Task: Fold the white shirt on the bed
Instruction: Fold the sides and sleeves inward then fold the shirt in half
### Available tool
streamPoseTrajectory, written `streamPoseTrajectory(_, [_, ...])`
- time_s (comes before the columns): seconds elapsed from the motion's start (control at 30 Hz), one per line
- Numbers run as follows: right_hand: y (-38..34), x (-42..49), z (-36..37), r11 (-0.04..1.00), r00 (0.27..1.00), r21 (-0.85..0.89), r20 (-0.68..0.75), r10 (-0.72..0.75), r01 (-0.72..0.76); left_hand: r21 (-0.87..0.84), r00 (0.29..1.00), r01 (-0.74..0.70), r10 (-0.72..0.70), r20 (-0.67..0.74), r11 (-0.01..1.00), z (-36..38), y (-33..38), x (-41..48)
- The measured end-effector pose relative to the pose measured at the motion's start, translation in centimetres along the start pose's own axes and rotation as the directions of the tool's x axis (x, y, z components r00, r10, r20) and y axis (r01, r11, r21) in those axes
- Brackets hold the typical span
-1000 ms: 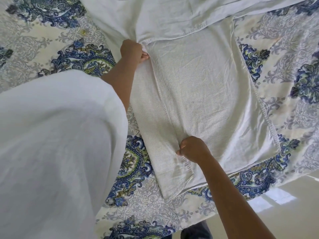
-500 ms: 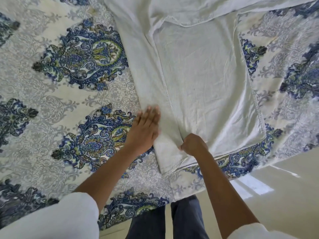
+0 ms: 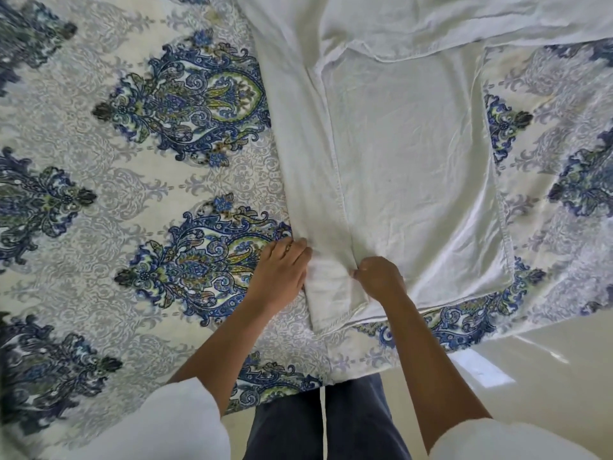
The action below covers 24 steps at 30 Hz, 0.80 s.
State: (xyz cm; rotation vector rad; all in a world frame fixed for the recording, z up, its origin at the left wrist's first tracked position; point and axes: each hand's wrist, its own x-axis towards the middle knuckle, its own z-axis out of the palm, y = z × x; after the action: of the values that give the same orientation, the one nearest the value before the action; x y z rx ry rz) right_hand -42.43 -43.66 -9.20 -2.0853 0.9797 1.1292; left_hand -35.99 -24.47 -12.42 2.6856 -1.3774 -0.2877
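A bed cover (image 3: 99,227), cream with blue and green paisley medallions, fills most of the view. A glossy pale floor (image 3: 547,393) shows past its near edge at the lower right.

The left hand (image 3: 282,270) lies palm down on the cover with its fingers nearly straight and close together. Its fingertips and inner side touch the left edge of the white shirt (image 3: 414,177) near the bottom hem. I cannot tell whether the thumb is tucked under the cloth.

The right hand (image 3: 378,277) is curled into a tight fist just beside it. It pinches the stitched edge of the folded strip (image 3: 308,161), where that edge meets the shirt's main panel. Only the narrow lower end of the strip lies between the 2 hands.

The strip is the shirt's left side turned over onto the body, and it runs from the hands up towards the top of the view. The rest of the shirt lies flat and lightly creased to the right. Its right edge and bottom hem rest on the cover near the bed's corner. Across the top, another layer of white fabric (image 3: 431,24) lies folded over the shirt.

White sleeves (image 3: 172,426) cover both upper arms. Dark blue trousers (image 3: 325,423) stand against the bed's near edge.
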Motion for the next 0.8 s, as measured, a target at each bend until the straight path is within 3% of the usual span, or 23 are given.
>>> streamPoseTrajectory(0.13, [0.0, 0.0, -0.8, 0.994, 0.997, -0.104, 0.061, 0.045, -0.038, -0.033, 0.992, -0.125, 0.126, 0.017, 0.992, -0.1, 0.1, -0.8])
streamPoseTrajectory(0.17, [-0.6, -0.2, -0.9, 0.987, 0.998, -0.154, -0.042, 0.040, -0.046, -0.053, 0.981, -0.192, 0.194, 0.033, 0.980, -0.1, 0.2, -1.2])
streamPoseTrajectory(0.2, [-1.3, -0.6, -0.8, 0.982, 0.971, -0.187, -0.238, -0.037, -0.009, -0.072, 0.966, -0.253, 0.257, 0.042, 0.965, 0.0, 0.3, -1.8])
streamPoseTrajectory(0.27, [-3.3, -1.1, -0.1, 0.952, 0.759, -0.144, -0.577, -0.301, 0.269, -0.111, 0.955, -0.290, 0.296, 0.035, 0.950, 0.1, 0.5, -2.5])
streamPoseTrajectory(0.3, [-4.0, -1.0, 0.5, 0.890, 0.635, -0.123, -0.659, -0.404, 0.439, -0.128, 0.968, -0.246, 0.250, 0.017, 0.961, -0.1, 0.3, -2.3])
streamPoseTrajectory(0.37, [-4.8, -0.3, 1.7, 0.788, 0.542, -0.101, -0.673, -0.503, 0.607, -0.189, 0.996, -0.069, 0.056, -0.071, 0.980, -0.9, -0.5, -0.2])
streamPoseTrajectory(0.47, [-5.8, 1.5, 2.6, 0.755, 0.507, -0.180, -0.641, -0.576, 0.631, -0.287, 0.969, 0.109, -0.165, -0.182, 0.952, -2.3, -3.7, 6.3])
streamPoseTrajectory(0.57, [-10.2, 5.1, 1.0, 0.735, 0.507, -0.251, -0.584, -0.634, 0.630, -0.239, 0.994, 0.092, -0.105, -0.043, 0.967, -3.2, -7.6, 13.5])
streamPoseTrajectory(0.67, [-13.6, 8.7, -0.5, 0.799, 0.577, -0.266, -0.575, -0.581, 0.539, -0.040, 0.989, 0.029, -0.023, 0.143, 0.999, -2.6, -11.9, 18.8])
streamPoseTrajectory(0.73, [-12.6, 9.5, 0.8, 0.833, 0.571, -0.305, -0.616, -0.543, 0.462, 0.108, 0.992, -0.029, 0.015, 0.126, 0.994, -2.1, -14.1, 20.8])
streamPoseTrajectory(0.8, [-10.5, 8.5, 2.9, 0.858, 0.576, -0.315, -0.641, -0.507, 0.405, 0.153, 0.995, 0.008, -0.023, 0.100, 0.988, -1.8, -15.1, 22.2])
